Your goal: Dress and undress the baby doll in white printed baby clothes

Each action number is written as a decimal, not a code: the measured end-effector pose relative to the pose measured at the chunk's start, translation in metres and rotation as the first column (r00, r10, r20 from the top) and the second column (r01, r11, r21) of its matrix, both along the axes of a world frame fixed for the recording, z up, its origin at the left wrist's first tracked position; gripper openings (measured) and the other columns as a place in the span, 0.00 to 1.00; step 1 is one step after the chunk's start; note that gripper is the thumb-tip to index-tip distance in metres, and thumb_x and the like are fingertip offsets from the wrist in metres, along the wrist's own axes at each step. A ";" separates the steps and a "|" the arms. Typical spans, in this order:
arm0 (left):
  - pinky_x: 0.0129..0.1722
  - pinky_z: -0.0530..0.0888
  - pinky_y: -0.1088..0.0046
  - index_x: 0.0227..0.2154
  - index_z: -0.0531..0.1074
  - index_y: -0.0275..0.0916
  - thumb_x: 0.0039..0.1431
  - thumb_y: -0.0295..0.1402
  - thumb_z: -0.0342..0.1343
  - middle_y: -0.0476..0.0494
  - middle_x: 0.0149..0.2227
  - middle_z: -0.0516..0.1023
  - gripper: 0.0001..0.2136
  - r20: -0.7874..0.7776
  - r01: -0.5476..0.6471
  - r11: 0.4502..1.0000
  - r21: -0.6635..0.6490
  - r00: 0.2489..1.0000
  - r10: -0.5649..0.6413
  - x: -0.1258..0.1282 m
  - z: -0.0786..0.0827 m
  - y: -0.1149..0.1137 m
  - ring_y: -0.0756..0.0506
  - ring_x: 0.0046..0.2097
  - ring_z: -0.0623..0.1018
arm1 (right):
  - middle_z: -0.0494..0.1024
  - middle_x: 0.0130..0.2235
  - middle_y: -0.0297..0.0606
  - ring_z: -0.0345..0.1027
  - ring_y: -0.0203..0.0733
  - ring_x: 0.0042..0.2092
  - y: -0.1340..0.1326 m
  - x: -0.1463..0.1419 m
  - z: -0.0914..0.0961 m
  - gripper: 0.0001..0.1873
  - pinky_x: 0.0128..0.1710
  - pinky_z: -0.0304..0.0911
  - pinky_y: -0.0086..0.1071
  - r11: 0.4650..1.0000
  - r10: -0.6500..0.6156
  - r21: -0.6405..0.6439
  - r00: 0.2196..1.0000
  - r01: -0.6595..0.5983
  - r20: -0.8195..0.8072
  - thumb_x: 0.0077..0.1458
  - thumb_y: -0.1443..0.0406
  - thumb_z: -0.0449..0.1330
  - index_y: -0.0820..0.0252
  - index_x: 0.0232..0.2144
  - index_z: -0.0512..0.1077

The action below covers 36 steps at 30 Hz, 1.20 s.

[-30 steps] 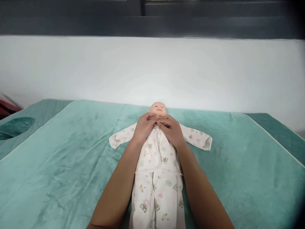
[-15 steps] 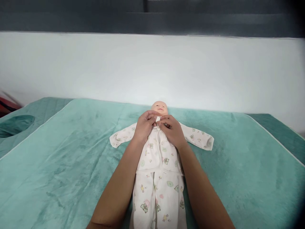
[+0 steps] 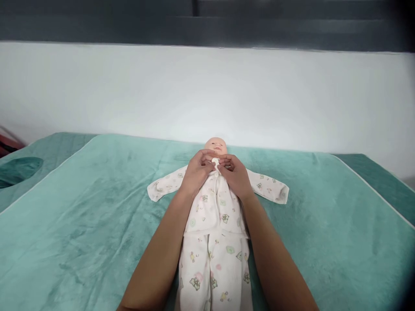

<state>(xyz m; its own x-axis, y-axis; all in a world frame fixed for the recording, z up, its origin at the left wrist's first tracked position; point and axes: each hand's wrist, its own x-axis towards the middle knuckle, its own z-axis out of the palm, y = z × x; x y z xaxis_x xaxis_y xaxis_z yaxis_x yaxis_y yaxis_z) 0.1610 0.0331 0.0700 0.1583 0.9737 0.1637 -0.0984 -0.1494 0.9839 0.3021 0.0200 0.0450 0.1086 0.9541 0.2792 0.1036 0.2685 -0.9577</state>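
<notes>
A baby doll (image 3: 216,144) lies on its back, dressed in a white long-sleeved jacket (image 3: 207,211) and matching trousers (image 3: 212,272), both printed with small bears. Its sleeves stretch out to either side. At the neck, my left hand (image 3: 197,170) pinches one side of the jacket's collar, its fingers under the doll's chin. My right hand (image 3: 236,175) grips the collar's other side, thumb and fingertips close to those of the left. A pale button shows between the fingertips; another sits just below on the front closing.
A green plush cover (image 3: 97,216) with pale piping spreads over the bed beneath the doll. At far left the cover has an oval hole (image 3: 21,170). Behind stands a white wall (image 3: 207,90) with a dark band above; something red (image 3: 8,144) shows at the left edge.
Both hands stay at the collar. The fingertips have parted slightly, and the top button shows more plainly between them. The view has shifted a little.
</notes>
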 end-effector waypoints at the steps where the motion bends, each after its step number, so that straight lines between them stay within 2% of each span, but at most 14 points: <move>1: 0.35 0.68 0.75 0.44 0.74 0.41 0.49 0.27 0.59 0.50 0.34 0.74 0.17 -0.036 -0.023 1.000 0.004 0.999 0.023 0.001 0.000 0.000 0.52 0.32 0.71 | 0.77 0.40 0.36 0.70 0.37 0.41 0.001 0.001 -0.001 0.15 0.43 0.67 0.33 1.000 0.006 -0.002 1.000 -0.006 -0.016 0.52 0.64 0.61 0.57 0.43 0.73; 5: 0.30 0.66 0.76 0.41 0.75 0.41 0.48 0.28 0.59 0.49 0.36 0.75 0.15 -0.142 -0.130 0.992 0.009 0.981 0.130 0.003 -0.001 0.001 0.52 0.30 0.71 | 0.77 0.41 0.36 0.71 0.38 0.42 0.002 0.000 -0.002 0.14 0.45 0.67 0.33 1.000 0.002 -0.011 0.999 -0.003 -0.033 0.51 0.63 0.62 0.57 0.42 0.74; 8: 0.30 0.67 0.75 0.39 0.75 0.41 0.49 0.31 0.60 0.49 0.37 0.76 0.12 -0.174 -0.202 0.979 0.026 0.963 0.204 0.004 -0.002 0.002 0.52 0.30 0.72 | 0.78 0.40 0.37 0.71 0.39 0.42 -0.001 -0.003 0.000 0.11 0.45 0.67 0.34 0.998 -0.060 -0.012 0.998 0.060 -0.009 0.53 0.61 0.61 0.57 0.40 0.74; 10: 0.32 0.67 0.75 0.38 0.75 0.41 0.50 0.32 0.60 0.49 0.36 0.76 0.10 -0.180 -0.248 0.968 0.042 0.951 0.252 0.004 -0.002 0.000 0.51 0.30 0.72 | 0.77 0.40 0.37 0.71 0.40 0.41 -0.004 -0.004 0.004 0.10 0.43 0.67 0.33 0.994 -0.109 0.024 0.992 0.108 0.056 0.54 0.60 0.60 0.57 0.38 0.73; 13: 0.35 0.68 0.74 0.37 0.75 0.42 0.53 0.32 0.58 0.49 0.34 0.76 0.08 -0.183 -0.279 0.956 0.086 0.939 0.291 0.001 0.000 -0.010 0.50 0.32 0.73 | 0.76 0.38 0.36 0.68 0.39 0.37 -0.014 -0.001 0.015 0.08 0.38 0.64 0.33 0.986 -0.154 0.104 0.953 0.131 0.259 0.55 0.59 0.60 0.56 0.36 0.71; 15: 0.36 0.68 0.73 0.37 0.76 0.41 0.55 0.32 0.57 0.49 0.33 0.77 0.07 -0.220 -0.229 0.966 0.120 0.943 0.251 -0.003 0.003 -0.020 0.49 0.33 0.73 | 0.74 0.33 0.34 0.65 0.38 0.32 -0.024 0.004 0.025 0.09 0.34 0.60 0.33 0.992 -0.124 0.072 0.893 0.102 0.433 0.55 0.57 0.60 0.55 0.31 0.69; 17: 0.37 0.68 0.72 0.35 0.76 0.41 0.57 0.33 0.55 0.48 0.33 0.77 0.06 -0.305 -0.137 0.980 0.145 0.936 0.176 -0.007 0.007 -0.029 0.48 0.34 0.73 | 0.71 0.27 0.32 0.61 0.38 0.28 -0.035 0.009 0.035 0.13 0.29 0.54 0.33 0.997 -0.030 -0.036 0.820 0.062 0.571 0.54 0.54 0.61 0.55 0.26 0.66; 20: 0.36 0.67 0.71 0.32 0.77 0.42 0.58 0.33 0.55 0.47 0.32 0.77 0.06 -0.424 -0.026 0.985 0.170 0.900 0.097 -0.014 0.014 -0.038 0.46 0.35 0.73 | 0.70 0.24 0.31 0.57 0.38 0.25 -0.050 0.013 0.047 0.15 0.25 0.47 0.33 0.990 0.072 -0.139 0.738 0.030 0.671 0.51 0.54 0.63 0.54 0.25 0.63; 24: 0.35 0.67 0.70 0.31 0.78 0.42 0.56 0.32 0.57 0.46 0.34 0.76 0.04 -0.495 0.078 0.981 0.180 0.869 0.022 -0.019 0.019 -0.039 0.46 0.35 0.73 | 0.68 0.21 0.32 0.55 0.38 0.24 -0.053 0.010 0.050 0.13 0.25 0.44 0.34 0.991 0.065 -0.126 0.660 0.045 0.748 0.51 0.63 0.59 0.54 0.21 0.59; 27: 0.35 0.67 0.71 0.29 0.77 0.42 0.55 0.29 0.58 0.46 0.34 0.76 0.04 -0.527 0.067 0.980 0.190 0.849 0.044 -0.019 0.020 -0.037 0.46 0.36 0.73 | 0.70 0.22 0.32 0.56 0.38 0.24 -0.044 0.012 0.044 0.09 0.25 0.45 0.34 0.993 0.064 -0.113 0.699 0.024 0.712 0.52 0.65 0.55 0.54 0.21 0.62; 31: 0.34 0.67 0.71 0.29 0.75 0.41 0.57 0.29 0.56 0.47 0.31 0.77 0.04 -0.485 0.011 0.983 0.183 0.871 0.081 -0.018 0.024 -0.039 0.46 0.34 0.74 | 0.74 0.25 0.32 0.61 0.38 0.25 -0.035 0.021 0.039 0.04 0.24 0.49 0.32 0.984 0.134 -0.170 0.804 -0.041 0.579 0.53 0.61 0.56 0.53 0.30 0.69; 33: 0.34 0.67 0.71 0.30 0.75 0.41 0.58 0.31 0.55 0.48 0.31 0.77 0.05 -0.445 -0.021 0.986 0.166 0.890 0.094 -0.016 0.027 -0.041 0.46 0.34 0.74 | 0.73 0.25 0.30 0.61 0.38 0.26 -0.036 0.021 0.041 0.05 0.24 0.50 0.31 0.978 0.161 -0.203 0.808 -0.053 0.567 0.52 0.59 0.58 0.53 0.31 0.68; 36: 0.33 0.68 0.72 0.29 0.75 0.41 0.58 0.32 0.56 0.48 0.30 0.76 0.05 -0.405 -0.043 0.993 0.110 0.910 0.085 -0.013 0.029 -0.041 0.47 0.33 0.74 | 0.70 0.23 0.29 0.57 0.36 0.24 -0.039 0.016 0.044 0.09 0.23 0.47 0.31 0.984 0.124 -0.177 0.773 -0.016 0.622 0.50 0.59 0.60 0.54 0.25 0.63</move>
<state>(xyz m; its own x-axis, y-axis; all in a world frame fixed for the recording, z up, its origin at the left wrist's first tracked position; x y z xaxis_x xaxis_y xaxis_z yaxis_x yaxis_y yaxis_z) 0.1480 -0.0083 0.0986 0.1693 0.9668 0.1916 0.3215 -0.2379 0.9165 0.3179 -0.0190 0.0894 -0.1084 0.9878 0.1121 0.6829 0.1559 -0.7137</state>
